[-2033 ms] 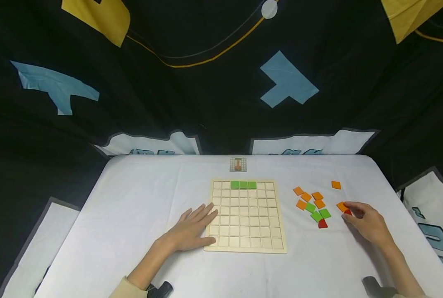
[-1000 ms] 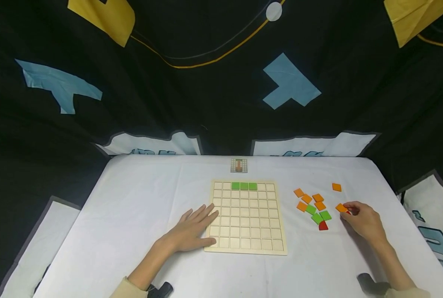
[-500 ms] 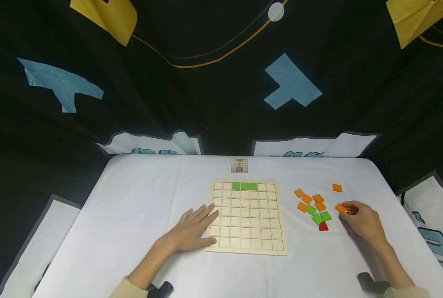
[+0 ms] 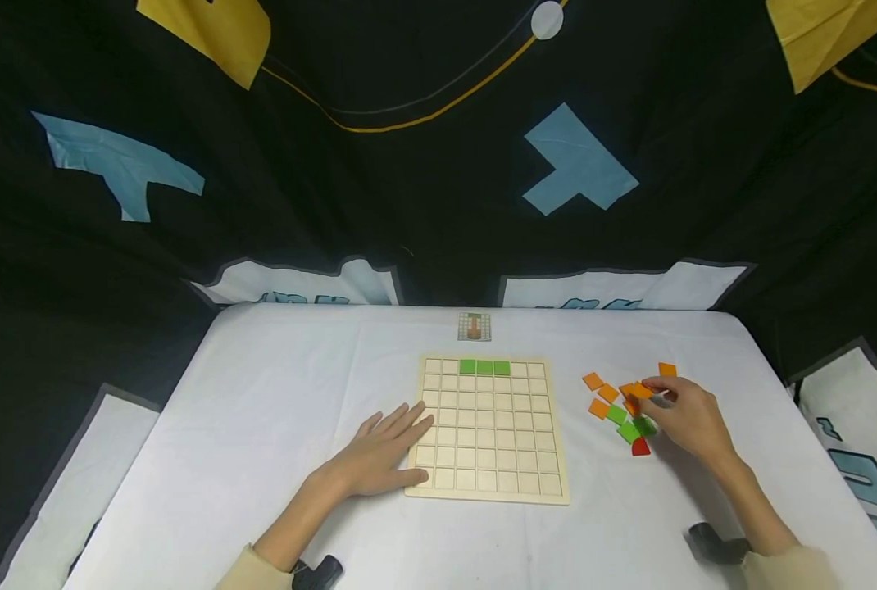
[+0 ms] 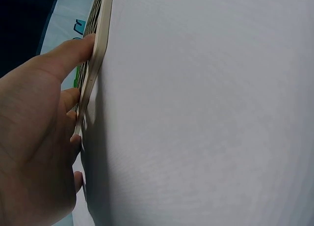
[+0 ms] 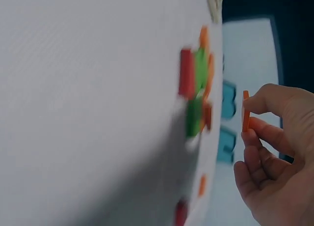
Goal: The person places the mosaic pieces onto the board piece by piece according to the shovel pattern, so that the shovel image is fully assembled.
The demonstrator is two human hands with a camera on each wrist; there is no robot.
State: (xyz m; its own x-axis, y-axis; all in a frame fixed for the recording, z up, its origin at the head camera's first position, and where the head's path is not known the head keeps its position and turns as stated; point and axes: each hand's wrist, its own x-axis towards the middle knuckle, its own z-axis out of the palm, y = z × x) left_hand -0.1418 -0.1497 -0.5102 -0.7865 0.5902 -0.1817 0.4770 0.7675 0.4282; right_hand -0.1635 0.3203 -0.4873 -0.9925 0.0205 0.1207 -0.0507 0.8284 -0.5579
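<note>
My left hand rests with spread, straight fingers on the left edge of a wooden grid board. In the left wrist view its thumb touches the board's rim. Three green tiles sit side by side in the board's top row. My right hand pinches an orange square tile between thumb and fingertips, raised off the cloth. Below and beside it lie loose orange tiles, green tiles and a red piece. Another red piece shows in the right wrist view; my hand hides it in the head view.
A small picture card with a grid pattern lies behind the board on the white-clothed table. One orange tile lies apart, just beyond the right hand. A black patterned curtain hangs behind the table.
My right hand has picked up the orange tile from the table's right side and carried it left and away from me, over the loose pieces. The left hand stays put.
</note>
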